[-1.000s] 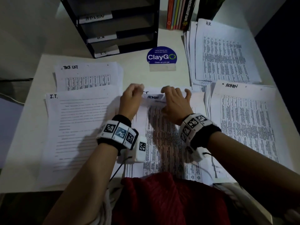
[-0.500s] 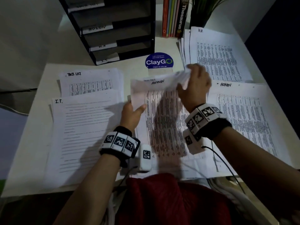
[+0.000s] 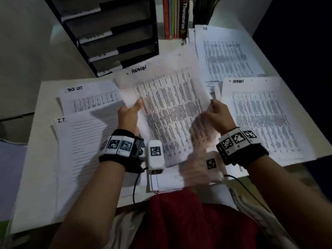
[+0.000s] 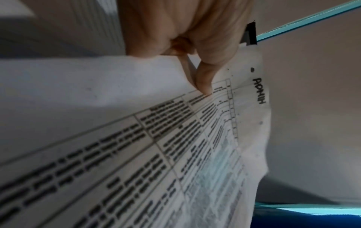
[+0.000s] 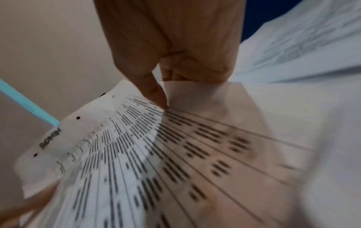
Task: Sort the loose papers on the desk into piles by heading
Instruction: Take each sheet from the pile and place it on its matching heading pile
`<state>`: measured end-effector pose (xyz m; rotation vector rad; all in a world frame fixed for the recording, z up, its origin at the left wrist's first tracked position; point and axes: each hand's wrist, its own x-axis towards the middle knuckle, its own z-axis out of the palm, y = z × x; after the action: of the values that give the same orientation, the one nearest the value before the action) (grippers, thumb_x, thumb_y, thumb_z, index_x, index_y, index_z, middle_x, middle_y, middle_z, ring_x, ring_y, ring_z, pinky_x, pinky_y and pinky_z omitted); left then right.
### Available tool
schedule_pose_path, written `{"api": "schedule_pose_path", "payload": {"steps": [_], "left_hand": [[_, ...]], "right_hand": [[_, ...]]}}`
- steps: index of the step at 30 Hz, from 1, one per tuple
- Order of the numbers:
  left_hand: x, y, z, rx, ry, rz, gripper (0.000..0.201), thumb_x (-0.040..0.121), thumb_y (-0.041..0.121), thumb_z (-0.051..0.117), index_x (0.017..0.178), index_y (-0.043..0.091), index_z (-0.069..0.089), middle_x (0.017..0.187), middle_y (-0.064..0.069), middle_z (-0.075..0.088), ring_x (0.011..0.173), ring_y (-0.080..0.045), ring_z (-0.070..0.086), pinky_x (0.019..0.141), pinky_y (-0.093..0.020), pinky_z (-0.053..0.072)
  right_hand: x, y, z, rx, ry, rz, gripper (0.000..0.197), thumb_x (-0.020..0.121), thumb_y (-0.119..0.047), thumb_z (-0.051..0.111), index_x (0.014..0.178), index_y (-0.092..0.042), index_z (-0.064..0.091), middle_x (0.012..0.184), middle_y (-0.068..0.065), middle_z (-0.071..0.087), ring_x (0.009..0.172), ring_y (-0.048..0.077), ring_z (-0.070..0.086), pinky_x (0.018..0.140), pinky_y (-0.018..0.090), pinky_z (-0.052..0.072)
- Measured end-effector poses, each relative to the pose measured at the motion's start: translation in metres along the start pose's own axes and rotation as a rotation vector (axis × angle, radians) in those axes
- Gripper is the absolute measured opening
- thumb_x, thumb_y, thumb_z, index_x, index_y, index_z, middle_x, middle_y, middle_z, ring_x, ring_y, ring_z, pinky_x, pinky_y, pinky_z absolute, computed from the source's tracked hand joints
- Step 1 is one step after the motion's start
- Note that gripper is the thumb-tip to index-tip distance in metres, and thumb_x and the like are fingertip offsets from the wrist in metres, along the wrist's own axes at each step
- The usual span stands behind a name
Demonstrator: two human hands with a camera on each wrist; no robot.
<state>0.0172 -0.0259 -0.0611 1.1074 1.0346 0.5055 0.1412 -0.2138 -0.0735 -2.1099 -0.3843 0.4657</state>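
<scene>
Left hand (image 3: 128, 112) and right hand (image 3: 218, 114) pinch opposite edges of raised ADMIN sheet (image 3: 168, 105); ADMIN pile (image 3: 260, 112) lies right of them; unsorted papers (image 3: 172, 180) remain beneath.

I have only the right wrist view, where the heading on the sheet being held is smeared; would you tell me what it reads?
Observer: The held sheet reads ADMIN, plain in the head and left wrist views.
Operator: Thank you. Is there a matching pile?
Observer: Yes, an ADMIN pile lies flat just to the right of it.
Operator: And is the other hand on the sheet?
Observer: The left hand pinches its left edge, thumb on the printed side.
</scene>
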Motion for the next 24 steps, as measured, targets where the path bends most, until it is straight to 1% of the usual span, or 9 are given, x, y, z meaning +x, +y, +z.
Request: {"api": "schedule_pose_path", "payload": {"steps": [2,4,5,9,11,13,16,20,24], "left_hand": [[0.006,0.006,0.010,-0.035,0.004,0.019,0.025,0.088,0.012,0.061,0.110,0.002,0.061,0.104,-0.011,0.063,0.101,-0.023,0.057,0.095,-0.040,0.044],[0.008,0.009,0.025,-0.015,-0.060,0.030,0.004,0.089,0.009,0.058,0.085,0.011,0.060,0.075,-0.004,0.063,0.074,-0.019,0.057,0.073,-0.030,0.047],[0.005,0.007,0.035,0.030,-0.096,0.032,0.017,0.089,0.005,0.055,0.075,0.015,0.055,0.061,0.000,0.059,0.061,-0.015,0.053,0.062,-0.025,0.045],[-0.023,-0.011,0.074,0.303,-0.329,0.066,0.025,0.088,-0.001,0.051,0.069,0.015,0.055,0.072,-0.004,0.059,0.064,-0.014,0.056,0.050,-0.015,0.041],[-0.037,-0.023,0.093,0.445,-0.394,0.110,0.026,0.089,0.004,0.052,0.066,0.016,0.055,0.074,-0.002,0.059,0.072,-0.018,0.057,0.056,-0.014,0.043],[-0.050,-0.036,0.111,0.610,-0.437,0.173,0.020,0.089,0.010,0.053,0.070,0.014,0.059,0.086,-0.006,0.065,0.090,-0.026,0.060,0.074,-0.023,0.047],[-0.068,-0.050,0.135,0.798,-0.511,0.258,0.019,0.091,0.012,0.050,0.101,0.008,0.066,0.115,-0.009,0.063,0.111,-0.024,0.056,0.097,-0.031,0.044],[-0.082,-0.070,0.161,1.131,-0.614,0.306,0.033,0.093,0.019,0.046,0.125,0.013,0.054,0.140,-0.006,0.042,0.131,-0.025,0.036,0.108,-0.037,0.032],[-0.092,-0.087,0.181,1.490,-0.624,0.304,0.044,0.094,0.022,0.037,0.133,0.004,0.038,0.152,-0.007,0.017,0.139,-0.024,0.010,0.109,-0.039,0.017]], "right_hand": [[-0.004,0.001,-0.012,-0.092,0.069,-0.058,0.001,0.078,0.003,0.052,0.079,0.002,0.053,0.073,0.017,0.054,0.070,0.026,0.051,0.062,0.034,0.043],[-0.004,-0.007,-0.033,-0.072,0.211,-0.112,0.002,0.074,-0.001,0.048,0.072,-0.002,0.049,0.063,0.009,0.046,0.063,0.018,0.043,0.050,0.026,0.032],[-0.002,-0.011,-0.047,-0.033,0.285,-0.136,0.007,0.070,-0.005,0.044,0.072,-0.001,0.049,0.062,0.009,0.045,0.062,0.016,0.040,0.048,0.025,0.029],[0.021,-0.011,-0.111,0.112,0.507,-0.150,0.036,0.065,-0.010,0.037,0.089,0.009,0.056,0.078,0.014,0.054,0.074,0.016,0.045,0.062,0.026,0.035],[0.027,-0.001,-0.139,0.129,0.556,-0.113,0.044,0.063,-0.015,0.036,0.093,0.008,0.058,0.080,0.009,0.052,0.076,0.015,0.046,0.063,0.025,0.036],[0.027,0.021,-0.161,0.080,0.559,-0.015,0.038,0.062,-0.021,0.037,0.086,0.000,0.058,0.073,0.004,0.051,0.074,0.015,0.047,0.062,0.025,0.036],[0.022,0.066,-0.186,0.010,0.527,0.138,0.021,0.069,-0.031,0.040,0.076,-0.014,0.050,0.067,0.003,0.049,0.069,0.018,0.048,0.061,0.029,0.037],[0.002,0.112,-0.195,-0.154,0.430,0.322,0.020,0.078,-0.028,0.040,0.091,-0.018,0.053,0.088,0.012,0.053,0.085,0.026,0.055,0.069,0.029,0.036],[-0.005,0.135,-0.184,-0.366,0.338,0.425,0.040,0.084,-0.022,0.043,0.116,0.001,0.052,0.121,0.026,0.051,0.112,0.039,0.049,0.083,0.037,0.039]]}}
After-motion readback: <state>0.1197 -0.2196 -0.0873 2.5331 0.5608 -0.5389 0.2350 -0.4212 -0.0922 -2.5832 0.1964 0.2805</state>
